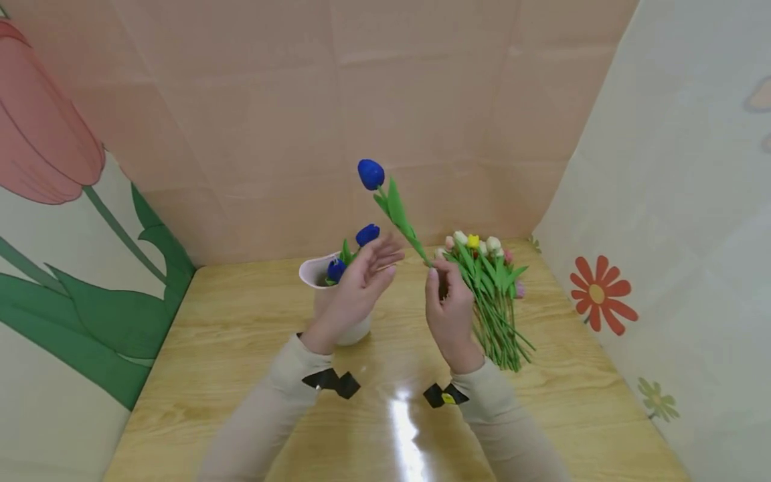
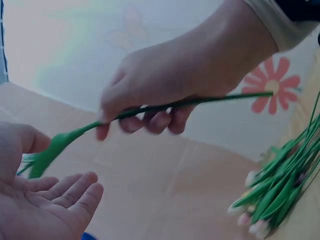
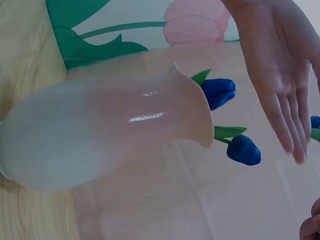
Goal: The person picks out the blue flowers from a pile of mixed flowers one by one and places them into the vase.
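Observation:
My right hand (image 1: 450, 308) grips a blue artificial tulip (image 1: 371, 174) by its green stem, the bloom raised up and to the left. In the left wrist view the lower stem (image 2: 225, 98) runs under the curled fingers and sticks out past the palm. My left hand (image 1: 361, 281) is held with fingers extended beside the tulip's leaf (image 2: 52, 152), holding nothing. Behind the left hand stands a pale pink and white vase (image 3: 110, 130) with a flared rim. Two blue tulips (image 3: 244, 150) poke out of its mouth; the left hand partly covers the vase in the head view.
A bunch of artificial tulips (image 1: 496, 288) in white, yellow, pink and purple lies on the right of the wooden table (image 1: 241, 348). A pink backdrop (image 1: 271, 134) rises at the table's back edge. Printed flower panels (image 1: 674, 201) flank both sides.

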`<state>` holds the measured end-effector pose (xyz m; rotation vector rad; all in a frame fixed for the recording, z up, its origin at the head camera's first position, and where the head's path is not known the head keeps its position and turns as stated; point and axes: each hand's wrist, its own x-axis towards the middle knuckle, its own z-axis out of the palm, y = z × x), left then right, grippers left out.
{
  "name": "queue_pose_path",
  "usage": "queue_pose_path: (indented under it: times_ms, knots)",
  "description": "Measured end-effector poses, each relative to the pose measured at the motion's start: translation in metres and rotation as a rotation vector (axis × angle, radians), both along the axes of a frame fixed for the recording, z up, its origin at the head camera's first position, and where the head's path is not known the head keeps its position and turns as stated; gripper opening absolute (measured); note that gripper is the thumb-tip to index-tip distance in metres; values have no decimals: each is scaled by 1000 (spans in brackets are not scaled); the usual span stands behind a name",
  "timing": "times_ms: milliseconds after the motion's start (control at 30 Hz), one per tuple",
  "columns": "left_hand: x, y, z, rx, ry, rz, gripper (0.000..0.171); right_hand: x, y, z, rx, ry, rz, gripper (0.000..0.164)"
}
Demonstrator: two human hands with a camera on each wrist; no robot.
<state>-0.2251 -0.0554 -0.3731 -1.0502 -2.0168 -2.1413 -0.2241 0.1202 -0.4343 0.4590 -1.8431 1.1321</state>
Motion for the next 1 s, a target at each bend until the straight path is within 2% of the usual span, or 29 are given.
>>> queue_pose_path:
  times_ms: [100, 167, 267, 367, 433, 500, 633, 733, 800, 833, 900, 933, 1000]
  knots:
    - [-4, 11, -3, 78, -107, -26, 46, 2, -4, -3, 27, 8, 21, 15]
    - [-7, 14, -2, 145, -137, 7, 41, 2, -6, -5, 38, 16, 36, 14]
    - [-10, 13, 3, 221, -128, 98, 30, 2, -8, -7, 49, 19, 59, 14]
    - [-7, 6, 13, 247, -84, 210, 20, 2, -8, -8, 48, 24, 77, 16]
    - [-2, -2, 22, 267, -12, 287, 16, 1, -7, -9, 42, 30, 92, 17]
    - [5, -14, 34, 326, 95, 358, 13, -1, -4, -10, 36, 26, 103, 18]
    - [21, -42, 63, 578, 387, 531, 19, -4, 1, -11, 26, 12, 97, 19]
    - [35, -60, 83, 759, 563, 748, 29, -5, 5, -11, 25, 5, 69, 19]
    - [41, -69, 91, 814, 623, 897, 33, -5, 8, -12, 24, 3, 54, 19]
    - [43, -72, 91, 826, 642, 954, 35, -5, 9, -12, 23, 0, 49, 19]
    - [40, -77, 86, 801, 665, 1021, 34, -5, 10, -13, 22, -3, 39, 18]
    - [35, -80, 80, 771, 675, 1031, 34, -5, 10, -13, 19, -6, 37, 17]
    - [22, -84, 62, 654, 687, 1047, 31, -5, 11, -14, 16, -11, 34, 17]
